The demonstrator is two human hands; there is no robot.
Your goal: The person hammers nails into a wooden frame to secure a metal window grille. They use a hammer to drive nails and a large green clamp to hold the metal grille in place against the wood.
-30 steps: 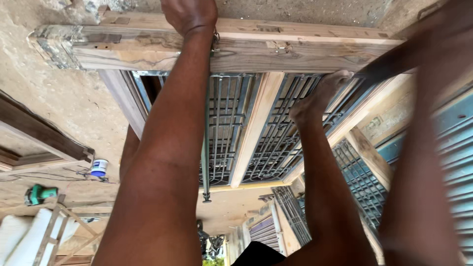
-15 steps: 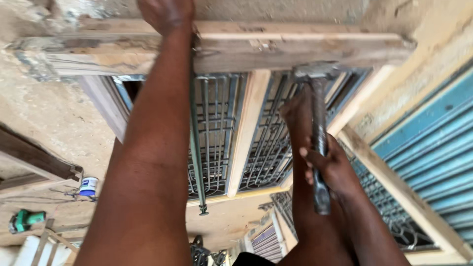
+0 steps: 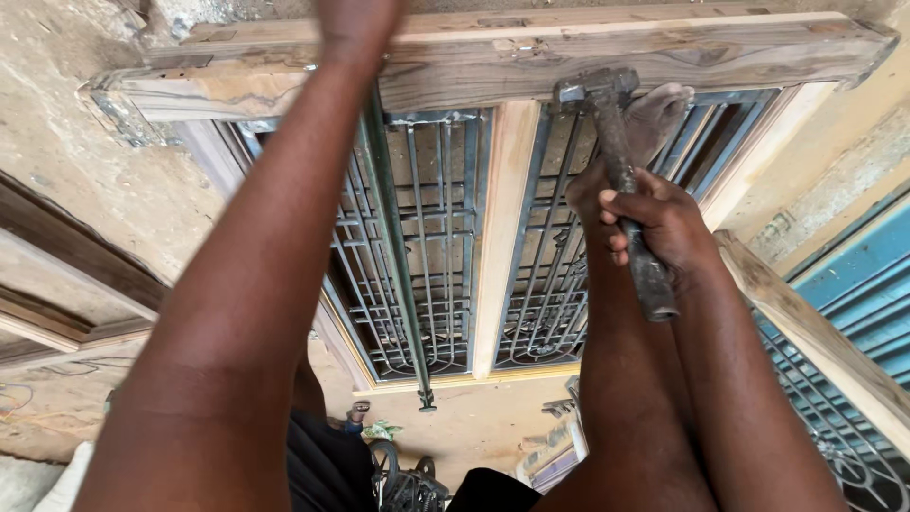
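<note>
Dark metal hammer (image 3: pixel 621 171) sits gripped in the right hand (image 3: pixel 654 223), fingers wrapped round its handle, head touching the weathered wooden frame beam (image 3: pixel 607 57); the outstretched left hand (image 3: pixel 355 14) reaches the beam, its fingers out of sight.

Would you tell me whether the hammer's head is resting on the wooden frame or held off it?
Resting on it: the hammer head meets the wooden frame lower edge, right hand gripping the handle.

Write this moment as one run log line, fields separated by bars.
right hand: grips hammer | hammer head at wooden frame | left hand: on frame top
</note>
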